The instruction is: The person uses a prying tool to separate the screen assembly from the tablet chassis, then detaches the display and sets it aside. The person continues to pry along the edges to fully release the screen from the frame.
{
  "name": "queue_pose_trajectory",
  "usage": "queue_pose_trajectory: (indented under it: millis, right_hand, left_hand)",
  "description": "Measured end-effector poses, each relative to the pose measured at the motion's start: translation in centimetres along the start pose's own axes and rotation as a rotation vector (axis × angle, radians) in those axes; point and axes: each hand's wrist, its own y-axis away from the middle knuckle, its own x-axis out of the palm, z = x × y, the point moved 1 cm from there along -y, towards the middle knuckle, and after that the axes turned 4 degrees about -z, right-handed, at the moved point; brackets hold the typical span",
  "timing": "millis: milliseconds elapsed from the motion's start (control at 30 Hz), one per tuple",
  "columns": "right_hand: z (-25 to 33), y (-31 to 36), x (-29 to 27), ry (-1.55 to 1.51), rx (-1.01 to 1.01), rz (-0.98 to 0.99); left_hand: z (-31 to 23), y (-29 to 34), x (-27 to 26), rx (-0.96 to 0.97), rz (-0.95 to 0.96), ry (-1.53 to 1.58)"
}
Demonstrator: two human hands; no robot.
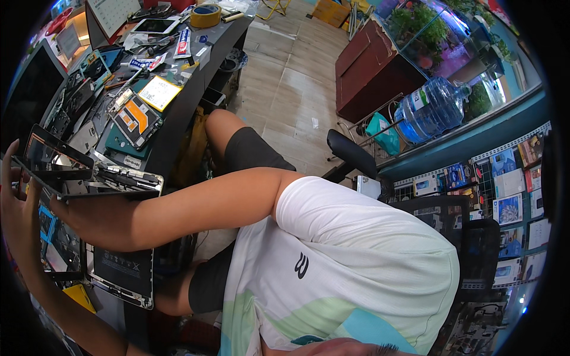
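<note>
My left hand (19, 191) reaches up at the far left, its fingers closed around the edge of a dark, flat tablet panel (107, 194), with one finger stretched upward. My right hand (68, 212) is beside and partly behind the same panel, so its fingers are hidden. Behind the panel show a silver-rimmed tablet housing (133, 177) with bared inner parts and a black frame with an orange edge (58, 153). Below my right forearm lies an opened tablet (122, 270) with a large black battery. Near it is a blue-edged frame (48, 224).
Farther along the workbench are an orange-and-black device part (135, 116), a yellow-edged pad (159, 93), glue tubes (183, 44), a white tablet (155, 26) and a tape roll (205, 16). A monitor (32, 89) stands at left. Across the floor are a water bottle (430, 110) and an aquarium (439, 35).
</note>
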Motion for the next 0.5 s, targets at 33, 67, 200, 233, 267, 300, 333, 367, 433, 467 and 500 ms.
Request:
queue_pose_trajectory:
  millis: [33,67,200,233,267,300,333,367,433,467,500]
  right_hand:
    - [0.1,-0.2,-0.1,-0.078,0.023,0.052]
    - [0.5,-0.4,-0.5,-0.160,0.040,0.103]
    - [0.1,0.1,-0.9,-0.225,0.040,0.010]
    - [0.0,0.1,-0.9,-0.240,0.037,-0.002]
    - [0.0,0.2,-1.0,-0.255,0.032,-0.013]
    - [0.1,0.1,-1.1,-0.244,0.029,-0.007]
    - [0.1,0.1,-1.2,-0.232,0.026,-0.001]
    - [0.2,0.0,-1.4,-0.191,0.027,0.023]
    - [0.3,0.0,-1.5,-0.136,0.019,0.033]
    - [0.3,0.0,-1.3,-0.122,0.010,0.017]
    - [0.2,0.0,-1.0,-0.106,0.007,0.010]
  left_hand:
    - [2.7,0.2,0.8,0.052,-0.022,0.002]
    - [7.6,0.8,2.1,0.102,-0.047,-0.001]
    - [10.6,0.8,4.2,0.110,-0.055,0.026]
    - [10.8,0.9,4.5,0.132,-0.085,0.035]
    - [11.2,1.1,4.8,0.152,-0.117,0.044]
    - [11.7,1.2,4.9,0.165,-0.127,0.027]
    - [12.2,1.3,5.1,0.178,-0.136,0.009]
    - [12.2,1.2,5.1,0.183,-0.133,-0.005]
    - [12.1,1.2,5.1,0.194,-0.130,-0.016]
    - [11.9,1.2,4.9,0.199,-0.128,-0.020]
    - [11.7,1.1,4.9,0.203,-0.126,-0.025]
